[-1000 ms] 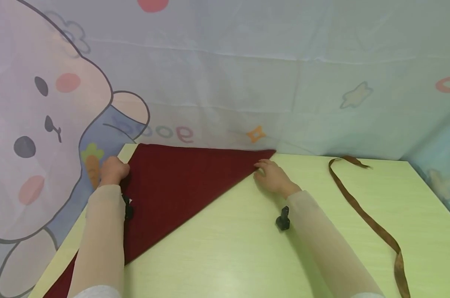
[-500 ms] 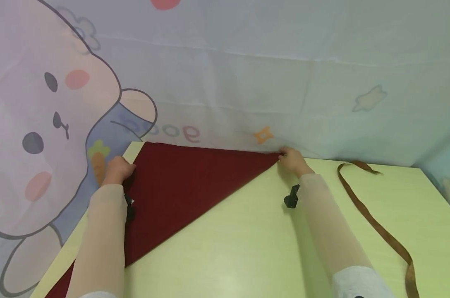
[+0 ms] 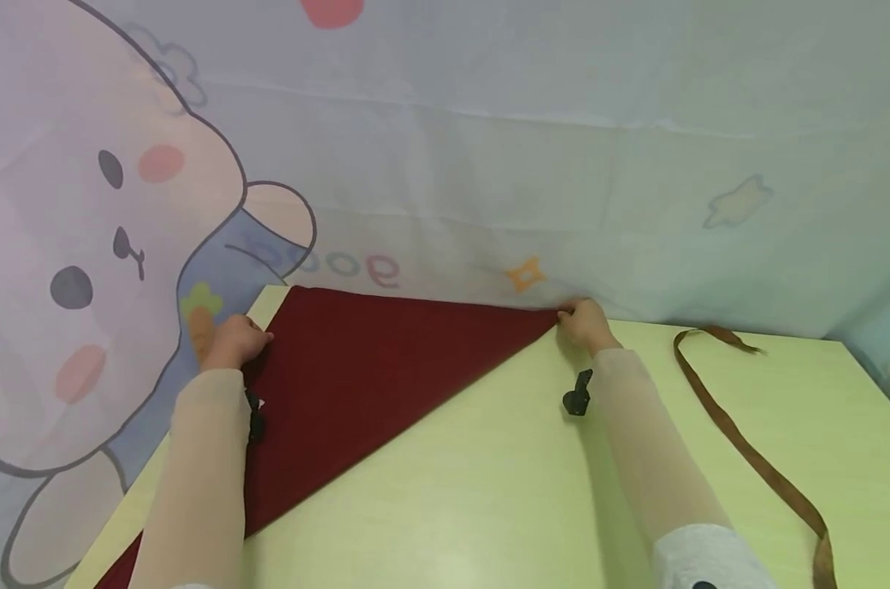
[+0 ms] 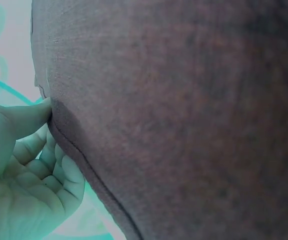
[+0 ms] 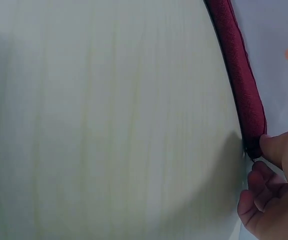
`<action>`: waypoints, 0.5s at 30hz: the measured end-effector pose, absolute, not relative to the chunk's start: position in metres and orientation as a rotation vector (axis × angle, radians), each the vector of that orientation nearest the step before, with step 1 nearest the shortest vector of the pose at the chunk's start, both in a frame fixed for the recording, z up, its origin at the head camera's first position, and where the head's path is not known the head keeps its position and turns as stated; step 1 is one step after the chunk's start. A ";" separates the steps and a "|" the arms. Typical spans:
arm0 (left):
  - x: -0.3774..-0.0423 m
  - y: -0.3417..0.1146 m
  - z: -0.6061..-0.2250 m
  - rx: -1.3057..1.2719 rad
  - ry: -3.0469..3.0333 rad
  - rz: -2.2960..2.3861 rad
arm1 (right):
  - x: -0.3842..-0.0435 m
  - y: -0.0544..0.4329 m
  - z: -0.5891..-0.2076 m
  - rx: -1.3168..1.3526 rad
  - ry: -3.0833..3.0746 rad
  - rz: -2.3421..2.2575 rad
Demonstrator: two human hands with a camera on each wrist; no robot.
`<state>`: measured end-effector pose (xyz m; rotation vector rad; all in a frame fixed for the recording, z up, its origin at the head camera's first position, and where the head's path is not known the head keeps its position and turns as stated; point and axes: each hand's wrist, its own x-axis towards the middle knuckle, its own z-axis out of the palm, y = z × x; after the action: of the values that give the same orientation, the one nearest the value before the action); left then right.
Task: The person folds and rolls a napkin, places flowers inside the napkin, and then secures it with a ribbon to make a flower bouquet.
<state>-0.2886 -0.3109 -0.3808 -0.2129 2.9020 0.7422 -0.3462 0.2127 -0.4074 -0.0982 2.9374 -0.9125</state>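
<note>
Left hand [image 3: 237, 339] and right hand [image 3: 586, 323], nearly closed, pinch red cloth [image 3: 371, 372] beside a backdrop [image 3: 452, 164] bearing mirrored "good".

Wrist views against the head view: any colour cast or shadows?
Head: cloth deep red, a shadow beside the right sleeve; left wrist: greenish cast over the left hand, cloth dull brown; right wrist: dark shadow on the table near the right hand.

The cloth [image 3: 379, 376] is matt, finely woven fabric with a seamed edge. The table [image 3: 445, 499] looks smooth, with faint wood grain and a soft sheen. The curtain [image 3: 489, 155] is creased fabric; the ribbon [image 3: 744, 450], matt cloth with a frayed tip.
</note>
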 end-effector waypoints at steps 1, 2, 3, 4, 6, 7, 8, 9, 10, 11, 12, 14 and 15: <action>-0.289 -0.310 -0.380 -0.212 2.899 0.742 | -0.347 0.212 -0.408 -0.095 2.947 -0.915; -0.289 -0.310 -0.380 -0.212 2.897 0.738 | -0.347 0.212 -0.408 -0.092 2.958 -0.921; -0.289 -0.310 -0.380 -0.210 2.892 0.737 | -0.348 0.212 -0.408 -0.101 2.975 -0.921; -0.289 -0.309 -0.379 -0.207 2.887 0.733 | -0.349 0.212 -0.408 -0.110 2.989 -0.922; -0.289 -0.308 -0.379 -0.203 2.878 0.724 | -0.351 0.212 -0.409 -0.119 3.004 -0.936; -0.289 -0.307 -0.380 -0.201 2.881 0.722 | -0.352 0.213 -0.410 -0.118 3.007 -0.942; -0.289 -0.307 -0.380 -0.200 2.885 0.720 | -0.353 0.214 -0.410 -0.109 3.006 -0.949; -0.289 -0.306 -0.381 -0.198 2.890 0.722 | -0.353 0.214 -0.410 -0.098 3.005 -0.951; -0.289 -0.305 -0.381 -0.191 2.896 0.719 | -0.353 0.215 -0.411 -0.078 2.999 -0.954; -0.290 -0.304 -0.382 -0.183 2.903 0.717 | -0.353 0.217 -0.410 -0.059 2.997 -0.951; -0.290 -0.302 -0.382 -0.180 2.904 0.724 | -0.352 0.218 -0.410 -0.041 2.992 -0.951; -0.290 -0.299 -0.382 -0.180 2.903 0.738 | -0.350 0.220 -0.408 -0.012 2.986 -0.938; -0.290 -0.298 -0.383 -0.177 2.904 0.743 | -0.349 0.221 -0.407 -0.001 2.987 -0.926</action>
<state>-0.2902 -0.2976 -0.3825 -0.1769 2.9043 0.7428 -0.3490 0.2212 -0.4075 -0.0015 2.9870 -0.9264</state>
